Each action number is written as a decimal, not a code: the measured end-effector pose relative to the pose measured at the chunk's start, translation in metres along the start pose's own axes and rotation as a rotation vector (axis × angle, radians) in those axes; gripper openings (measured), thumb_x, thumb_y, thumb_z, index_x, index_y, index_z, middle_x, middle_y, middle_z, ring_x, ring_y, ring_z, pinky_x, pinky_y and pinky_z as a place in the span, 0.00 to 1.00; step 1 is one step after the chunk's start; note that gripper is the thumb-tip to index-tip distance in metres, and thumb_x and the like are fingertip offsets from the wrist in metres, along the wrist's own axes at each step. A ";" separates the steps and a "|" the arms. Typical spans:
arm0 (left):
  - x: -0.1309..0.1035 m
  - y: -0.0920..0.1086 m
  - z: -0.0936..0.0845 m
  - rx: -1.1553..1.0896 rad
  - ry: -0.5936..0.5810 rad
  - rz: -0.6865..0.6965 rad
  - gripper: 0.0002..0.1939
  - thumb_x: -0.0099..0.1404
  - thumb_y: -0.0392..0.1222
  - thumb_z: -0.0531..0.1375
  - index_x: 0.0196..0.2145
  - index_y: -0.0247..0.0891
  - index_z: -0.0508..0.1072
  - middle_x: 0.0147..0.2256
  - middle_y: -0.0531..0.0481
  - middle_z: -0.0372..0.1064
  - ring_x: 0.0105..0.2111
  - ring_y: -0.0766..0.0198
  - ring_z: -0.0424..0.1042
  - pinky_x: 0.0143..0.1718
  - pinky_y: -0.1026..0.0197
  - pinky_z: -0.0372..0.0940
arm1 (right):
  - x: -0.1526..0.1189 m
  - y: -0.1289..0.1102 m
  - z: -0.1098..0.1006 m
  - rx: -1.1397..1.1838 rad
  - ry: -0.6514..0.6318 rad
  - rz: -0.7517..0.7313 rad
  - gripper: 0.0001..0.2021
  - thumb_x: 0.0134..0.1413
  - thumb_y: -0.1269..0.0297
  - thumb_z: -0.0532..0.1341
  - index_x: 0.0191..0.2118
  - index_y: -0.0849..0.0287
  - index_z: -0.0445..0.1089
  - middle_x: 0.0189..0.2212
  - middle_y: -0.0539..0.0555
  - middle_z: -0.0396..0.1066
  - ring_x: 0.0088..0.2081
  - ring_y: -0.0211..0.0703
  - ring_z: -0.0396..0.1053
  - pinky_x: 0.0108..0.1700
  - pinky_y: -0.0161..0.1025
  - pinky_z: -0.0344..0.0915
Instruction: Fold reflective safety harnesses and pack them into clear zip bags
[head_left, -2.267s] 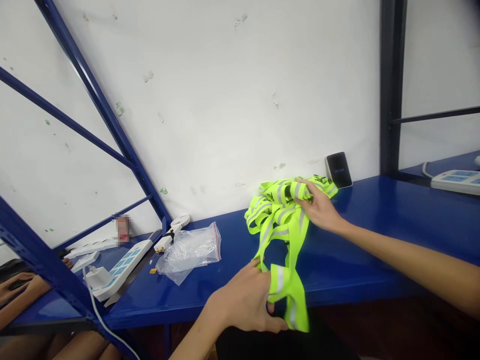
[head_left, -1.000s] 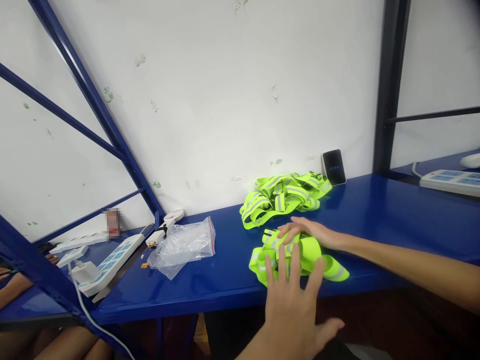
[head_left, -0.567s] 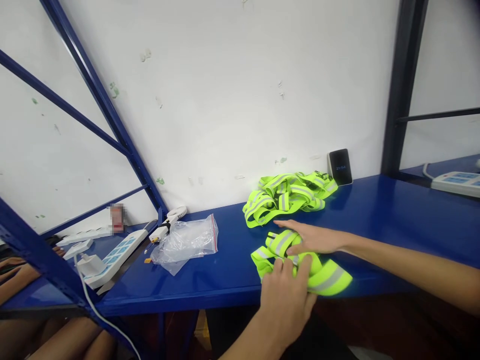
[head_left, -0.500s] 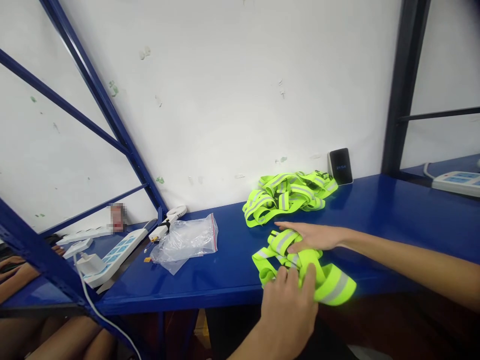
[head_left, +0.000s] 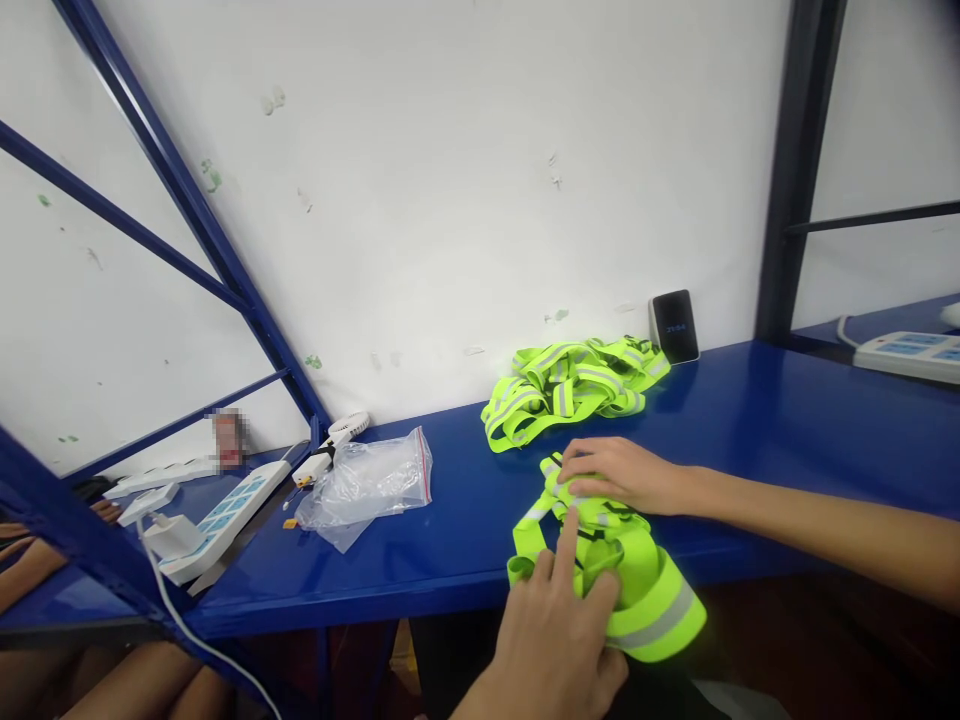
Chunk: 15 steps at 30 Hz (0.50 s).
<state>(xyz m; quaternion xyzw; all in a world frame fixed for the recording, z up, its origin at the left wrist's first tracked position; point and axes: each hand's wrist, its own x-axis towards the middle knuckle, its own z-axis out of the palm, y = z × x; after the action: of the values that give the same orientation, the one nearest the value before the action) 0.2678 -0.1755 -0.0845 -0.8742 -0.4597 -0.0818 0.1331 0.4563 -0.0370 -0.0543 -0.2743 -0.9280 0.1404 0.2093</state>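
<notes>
A bundle of neon yellow-green straps with grey reflective stripes lies at the front edge of the blue table, one loop hanging over it. My left hand is at the near side of the bundle, index finger stretched forward onto the straps and the other fingers bent. From the right, my right hand rests on the bundle's far part, its fingers curled over the fabric; what lies under the fingertips is partly hidden. Behind them, against the wall, sits a second heap of similar straps.
Left on the blue table are a clear zip bag, a small white fan and a white power strip. A dark-screened device leans by the wall. Another person's hand shows far left, beyond a blue frame post.
My left index finger has stretched forward, and my right hand has curled over the straps. The near loop now hangs lower over the edge. The view has shifted slightly.
</notes>
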 end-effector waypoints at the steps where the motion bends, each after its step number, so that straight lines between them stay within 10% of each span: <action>1: 0.004 0.001 -0.003 -0.008 -0.053 -0.011 0.20 0.54 0.47 0.61 0.45 0.43 0.65 0.65 0.34 0.44 0.40 0.48 0.72 0.28 0.53 0.69 | 0.000 -0.007 0.000 0.008 0.002 0.059 0.23 0.64 0.47 0.48 0.42 0.54 0.75 0.41 0.57 0.71 0.39 0.49 0.70 0.42 0.45 0.64; 7: 0.009 0.010 0.006 -0.004 -0.038 -0.029 0.21 0.56 0.49 0.59 0.46 0.41 0.64 0.54 0.34 0.64 0.39 0.46 0.73 0.27 0.52 0.70 | -0.011 -0.037 -0.001 0.021 -0.063 0.219 0.23 0.56 0.42 0.54 0.47 0.53 0.70 0.47 0.58 0.68 0.43 0.55 0.68 0.42 0.46 0.64; 15: -0.015 0.005 0.024 0.121 0.550 0.142 0.08 0.56 0.38 0.57 0.36 0.43 0.69 0.42 0.48 0.75 0.30 0.59 0.74 0.25 0.61 0.68 | -0.018 -0.022 -0.001 0.174 -0.088 0.254 0.21 0.49 0.53 0.62 0.49 0.52 0.65 0.57 0.57 0.57 0.53 0.55 0.62 0.49 0.48 0.64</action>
<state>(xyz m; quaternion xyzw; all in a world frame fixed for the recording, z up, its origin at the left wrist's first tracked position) 0.2644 -0.1823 -0.1124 -0.8396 -0.3481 -0.2789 0.3099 0.4606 -0.0652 -0.0510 -0.3637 -0.8786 0.2573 0.1719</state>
